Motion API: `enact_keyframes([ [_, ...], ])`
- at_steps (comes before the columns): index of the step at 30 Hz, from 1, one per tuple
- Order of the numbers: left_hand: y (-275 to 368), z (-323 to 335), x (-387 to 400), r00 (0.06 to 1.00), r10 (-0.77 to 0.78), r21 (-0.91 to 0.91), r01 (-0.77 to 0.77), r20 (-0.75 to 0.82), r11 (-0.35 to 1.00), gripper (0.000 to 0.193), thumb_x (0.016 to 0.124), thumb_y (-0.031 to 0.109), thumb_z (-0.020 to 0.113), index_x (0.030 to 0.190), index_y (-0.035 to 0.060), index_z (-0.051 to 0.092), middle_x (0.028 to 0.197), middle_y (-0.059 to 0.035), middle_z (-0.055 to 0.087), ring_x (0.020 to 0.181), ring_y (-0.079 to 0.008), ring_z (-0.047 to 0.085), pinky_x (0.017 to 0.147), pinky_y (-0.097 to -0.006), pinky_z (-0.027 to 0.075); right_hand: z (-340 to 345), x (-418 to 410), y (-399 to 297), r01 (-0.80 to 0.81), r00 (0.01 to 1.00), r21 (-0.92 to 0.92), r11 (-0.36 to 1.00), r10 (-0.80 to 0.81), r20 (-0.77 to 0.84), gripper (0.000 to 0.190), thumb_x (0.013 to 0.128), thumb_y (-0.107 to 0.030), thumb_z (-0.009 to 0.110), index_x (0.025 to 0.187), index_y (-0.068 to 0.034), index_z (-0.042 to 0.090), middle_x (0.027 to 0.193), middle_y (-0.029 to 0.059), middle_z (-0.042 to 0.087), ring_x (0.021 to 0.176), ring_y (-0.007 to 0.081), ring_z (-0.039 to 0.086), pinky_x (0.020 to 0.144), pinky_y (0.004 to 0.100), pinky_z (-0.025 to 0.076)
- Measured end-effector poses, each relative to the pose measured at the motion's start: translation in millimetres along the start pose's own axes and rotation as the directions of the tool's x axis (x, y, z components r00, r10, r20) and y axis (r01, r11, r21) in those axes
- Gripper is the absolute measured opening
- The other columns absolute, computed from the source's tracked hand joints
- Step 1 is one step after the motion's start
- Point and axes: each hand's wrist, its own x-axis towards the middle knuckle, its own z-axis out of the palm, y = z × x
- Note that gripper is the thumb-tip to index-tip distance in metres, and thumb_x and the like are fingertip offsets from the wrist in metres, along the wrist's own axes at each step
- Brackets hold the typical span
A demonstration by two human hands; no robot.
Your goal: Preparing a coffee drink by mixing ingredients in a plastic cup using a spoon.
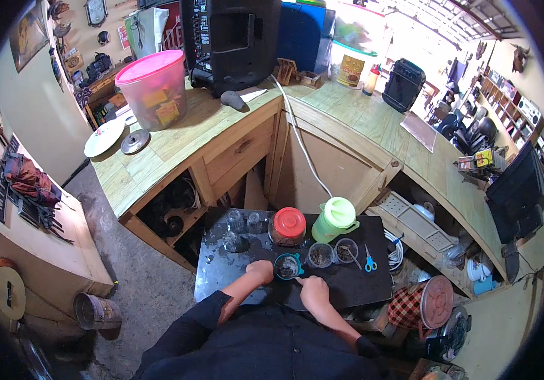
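Observation:
A small teal-rimmed strainer (287,266) with dark and pale matter in it lies between my hands over the dark table (348,294). My left hand (261,271), fingers curled, is at its left side; whether it grips the rim is unclear. My right hand (313,290) is at the strainer's lower right, by what looks like its handle, index finger extended. Behind stand a red-lidded jar (289,225) and a green plastic pitcher (335,219). Two clear containers of dark matter, one (320,255) left of the other (346,250), the latter with a spoon, sit beside blue-handled scissors (370,263).
Several clear glasses (235,220) stand at the table's back left. A wooden counter (234,128) wraps around behind, with a pink-lidded bucket (153,90) and a black loudspeaker (234,45) on it. A white cable (306,149) hangs down to the table. A checkered cloth-covered container (407,304) is at the right.

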Motion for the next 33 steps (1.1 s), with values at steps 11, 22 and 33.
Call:
enact_keyframes([
  [11, -1, -4, -1, 1.000, 0.017, -0.036, -0.017, -0.015, 0.999, 0.029, 0.077, 0.019, 0.053, 0.098, 0.0021, 0.064, 0.104, -0.0177, 0.061, 0.099, -0.0308, 0.059, 0.081, -0.0401, 0.048, 13, 22, 5, -0.063, 0.991, 0.106, 0.992, 0.074, -0.108, 0.023, 0.084, -0.009, 0.048, 0.097, -0.010, 0.067, 0.082, 0.0212, 0.057, 0.078, 0.0371, 0.058, 0.069, 0.0451, 0.047],
  [22, 1, -1, 2, 1.000, -0.021, 0.026, 0.021, 0.022, 0.999, 0.027, 0.078, 0.013, 0.053, 0.102, 0.0059, 0.064, 0.109, -0.0128, 0.061, 0.102, -0.0275, 0.059, 0.082, -0.0374, 0.048, 8, 18, -1, -0.037, 0.999, 0.124, 0.992, 0.041, -0.035, 0.029, 0.078, -0.002, 0.047, 0.099, -0.008, 0.066, 0.083, 0.0209, 0.057, 0.083, 0.0366, 0.057, 0.075, 0.0421, 0.046],
  [33, 2, -3, -3, 1.000, 0.007, 0.014, -0.008, 0.006, 1.000, 0.027, 0.078, 0.013, 0.053, 0.101, 0.0063, 0.065, 0.109, -0.0127, 0.061, 0.103, -0.0276, 0.058, 0.083, -0.0376, 0.048, 5, 18, -7, 0.034, 0.987, 0.082, 0.996, -0.020, -0.162, 0.020, 0.082, -0.008, 0.051, 0.091, -0.006, 0.068, 0.082, 0.0186, 0.057, 0.084, 0.0337, 0.055, 0.071, 0.0424, 0.047],
])
